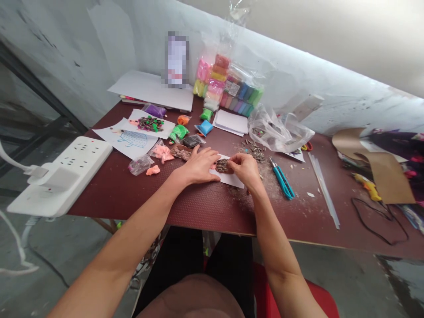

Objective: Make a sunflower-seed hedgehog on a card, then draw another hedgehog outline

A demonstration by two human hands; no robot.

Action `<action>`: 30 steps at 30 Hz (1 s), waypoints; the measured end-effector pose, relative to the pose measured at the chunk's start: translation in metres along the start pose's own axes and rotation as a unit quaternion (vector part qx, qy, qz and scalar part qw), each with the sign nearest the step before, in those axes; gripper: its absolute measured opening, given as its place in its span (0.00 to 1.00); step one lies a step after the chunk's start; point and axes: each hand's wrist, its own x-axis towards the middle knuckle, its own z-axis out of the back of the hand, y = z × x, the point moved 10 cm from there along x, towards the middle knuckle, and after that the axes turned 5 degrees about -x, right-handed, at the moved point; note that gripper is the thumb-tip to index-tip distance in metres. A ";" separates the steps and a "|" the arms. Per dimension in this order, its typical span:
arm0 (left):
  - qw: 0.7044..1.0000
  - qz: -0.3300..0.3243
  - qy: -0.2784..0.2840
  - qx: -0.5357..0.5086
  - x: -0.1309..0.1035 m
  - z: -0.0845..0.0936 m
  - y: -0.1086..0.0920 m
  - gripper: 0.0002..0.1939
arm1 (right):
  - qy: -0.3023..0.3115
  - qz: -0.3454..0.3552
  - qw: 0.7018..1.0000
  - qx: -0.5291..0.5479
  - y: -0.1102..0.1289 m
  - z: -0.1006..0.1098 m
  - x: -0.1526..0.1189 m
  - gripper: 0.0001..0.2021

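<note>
A small white card [233,180] lies on the table, bearing a cluster of striped sunflower seeds [221,165] with a bit of pink clay at its left end. My left hand [202,165] rests on the card's left side, fingers stretched out and holding nothing. At the cluster's right edge, my right hand [245,168] has its thumb and fingertips pinched together; whatever is between them is hidden. Loose sunflower seeds [255,151] are scattered just beyond the right hand. A teal utility knife [282,179] lies to its right.
Bagged clay [179,132] and a seed-covered hedgehog picture [150,123] lie at the left. A power strip [81,161] sits on the table's left edge. Clear sticks [323,190] and a yellow glue gun [367,186] with a black cord lie right. Clay packs [243,95] stand behind.
</note>
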 end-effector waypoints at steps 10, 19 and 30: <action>1.000 0.004 0.004 0.001 0.000 0.000 0.000 0.32 | -0.113 -0.074 0.982 -0.131 -0.046 0.059 0.019 0.12; 1.000 0.002 0.002 0.005 0.000 0.000 -0.001 0.31 | -0.099 -0.035 0.974 -0.200 -0.040 0.041 0.058 0.15; 1.000 0.005 -0.001 0.006 0.001 -0.001 0.001 0.31 | -0.038 -0.013 0.962 -0.271 -0.019 0.030 0.063 0.15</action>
